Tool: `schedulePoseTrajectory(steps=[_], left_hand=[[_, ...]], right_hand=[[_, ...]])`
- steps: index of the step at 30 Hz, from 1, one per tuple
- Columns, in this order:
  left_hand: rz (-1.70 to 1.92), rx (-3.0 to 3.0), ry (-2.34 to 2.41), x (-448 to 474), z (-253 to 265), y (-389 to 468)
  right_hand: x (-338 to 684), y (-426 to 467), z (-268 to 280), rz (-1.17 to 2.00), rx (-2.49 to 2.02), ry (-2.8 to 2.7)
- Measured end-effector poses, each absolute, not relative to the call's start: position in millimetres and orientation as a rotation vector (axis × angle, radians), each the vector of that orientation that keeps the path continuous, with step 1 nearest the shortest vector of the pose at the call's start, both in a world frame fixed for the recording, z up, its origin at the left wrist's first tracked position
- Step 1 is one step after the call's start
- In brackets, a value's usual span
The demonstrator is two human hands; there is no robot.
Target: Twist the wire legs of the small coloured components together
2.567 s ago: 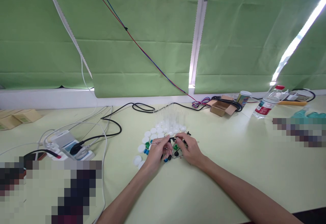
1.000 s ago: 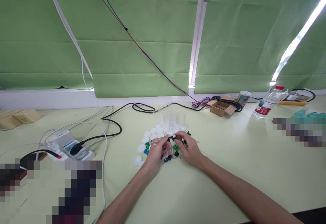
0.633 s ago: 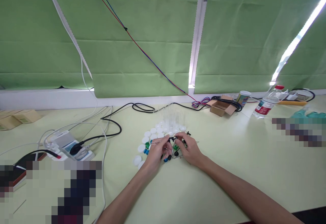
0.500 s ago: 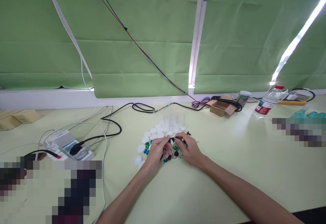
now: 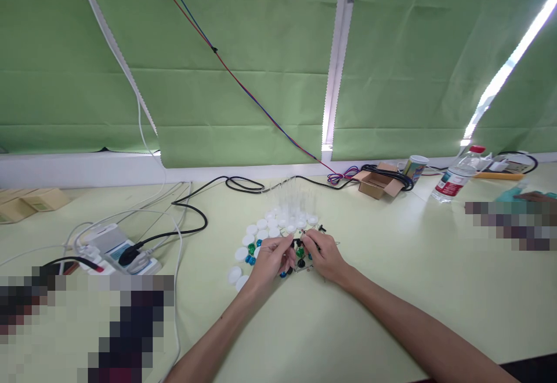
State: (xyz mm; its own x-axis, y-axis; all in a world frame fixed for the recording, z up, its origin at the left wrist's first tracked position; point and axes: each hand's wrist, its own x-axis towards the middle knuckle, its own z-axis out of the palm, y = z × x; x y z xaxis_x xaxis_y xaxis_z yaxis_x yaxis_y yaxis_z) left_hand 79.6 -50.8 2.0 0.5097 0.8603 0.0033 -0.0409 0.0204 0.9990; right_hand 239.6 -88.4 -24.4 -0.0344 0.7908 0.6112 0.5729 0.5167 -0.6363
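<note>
No lettering is legible; the red-and-white label (image 5: 451, 185) on the clear, red-capped plastic bottle (image 5: 465, 166) at the frame's right is too small.

Bright glare between green blinds (image 5: 278, 35)

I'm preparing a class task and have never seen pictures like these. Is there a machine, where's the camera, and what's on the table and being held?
No machine is doing the work: these are a person's bare left hand and right hand. Every picture comes from one camera worn on that person's head, looking forward and down.

On the pale table, white discs, green pieces and blue pieces lie around the hands. Farther right are an open cardboard box and a bottle.

The left fingertips pinch a small black piece, with the right fingertips close against it; it's too small to identify.
</note>
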Motion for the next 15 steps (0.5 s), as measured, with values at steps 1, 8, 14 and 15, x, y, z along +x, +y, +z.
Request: schedulePoseTrajectory(steps=[1,8,14,15], left_hand=[[0.819,1.384,0.779,79.4,1.8,-50.8],[0.806,1.420,0.751,78.8,0.2,-50.6],[0.776,1.427,0.749,79.2,-1.7,-49.8],[0.774,1.424,0.748,79.2,-1.7,-49.8]], right_hand=[[239.6,-88.4,-24.4,0.256,-1.163,-1.718],[240.5,-86.9,-25.5,0.264,-1.157,-1.729],[240.9,-85.3,-28.4,0.253,-1.107,-1.712],[240.9,-85.1,-28.9,0.246,-1.099,-1.709]])
